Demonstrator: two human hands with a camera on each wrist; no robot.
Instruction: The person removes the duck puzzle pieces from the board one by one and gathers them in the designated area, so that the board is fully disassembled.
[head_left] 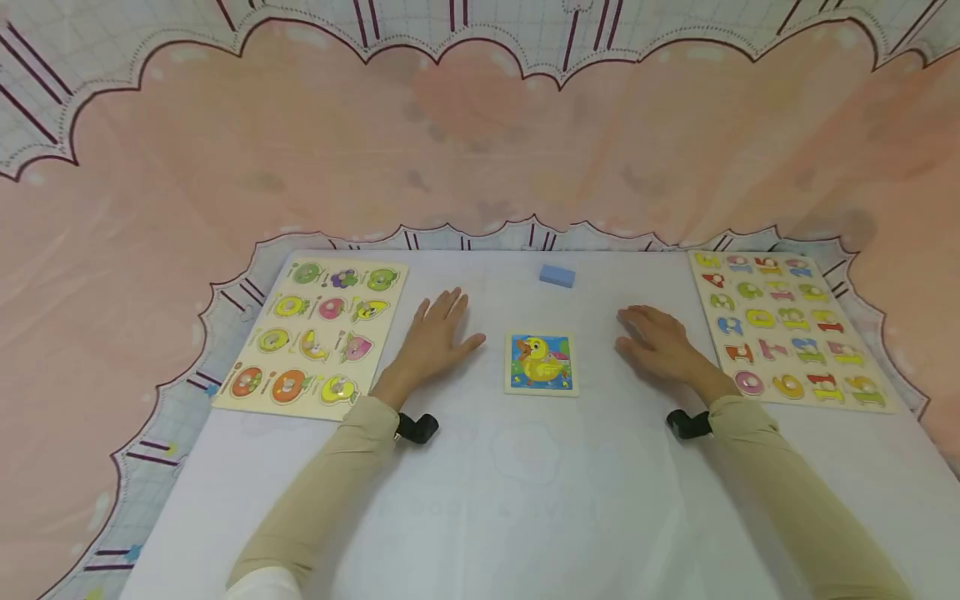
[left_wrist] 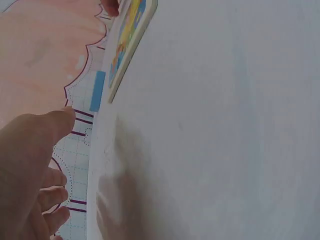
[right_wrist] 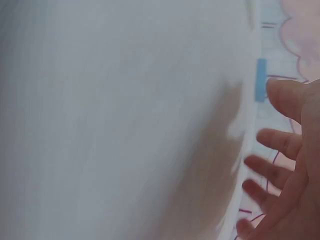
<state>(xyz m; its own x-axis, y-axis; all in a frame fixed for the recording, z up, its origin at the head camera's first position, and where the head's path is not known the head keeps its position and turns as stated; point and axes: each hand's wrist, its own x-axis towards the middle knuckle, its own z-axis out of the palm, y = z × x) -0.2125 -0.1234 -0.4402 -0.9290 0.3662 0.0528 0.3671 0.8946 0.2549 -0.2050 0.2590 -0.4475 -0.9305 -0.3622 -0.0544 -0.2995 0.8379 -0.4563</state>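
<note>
A small square duck puzzle (head_left: 541, 365) lies flat on the white table between the two hands. To its left is my left hand (head_left: 438, 337), palm down, fingers spread and holding nothing; its thumb points toward the puzzle. On the other side my right hand (head_left: 660, 343) has relaxed, slightly bent fingers, with nothing in them. In the right wrist view the fingers (right_wrist: 272, 172) hang apart over their shadow. Behind the puzzle sits a blue block (head_left: 557, 276), which also shows in the left wrist view beyond the thumb (left_wrist: 62, 121).
A fruit puzzle board (head_left: 311, 333) lies at the left, close by the left wrist. At the right lies a number puzzle board (head_left: 787, 329), beside the right wrist. Patterned cloth (head_left: 480, 150) hangs behind the table's far edge. Each wrist carries a black camera.
</note>
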